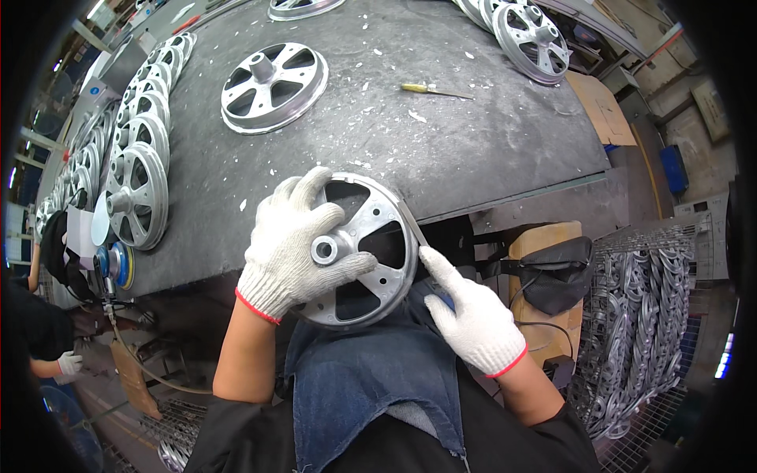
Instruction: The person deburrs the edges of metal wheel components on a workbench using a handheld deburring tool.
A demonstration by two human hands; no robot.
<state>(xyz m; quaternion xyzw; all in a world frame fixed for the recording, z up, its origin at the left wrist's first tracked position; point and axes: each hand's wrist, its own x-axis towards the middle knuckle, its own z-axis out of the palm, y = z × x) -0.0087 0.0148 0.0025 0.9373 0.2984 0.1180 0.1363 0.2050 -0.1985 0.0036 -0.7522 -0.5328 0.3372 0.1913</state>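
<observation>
Where the silver, five-spoked metal wheel [364,224] sits at the dark gray tabletop's [355,134] near edge, our white-gloved left hand [292,240] holds its face, spread wide, thumb and index finger straddling the hub. Our white-gloved right hand [469,307] holds a thin gray metal blade [413,225] against the rim, index finger extended; we cannot see its handle. Another silver wheel [303,7] is cut off above.

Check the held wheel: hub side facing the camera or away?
Facing it: the wheel shows its raised, hollow hub by the left hand.
</observation>
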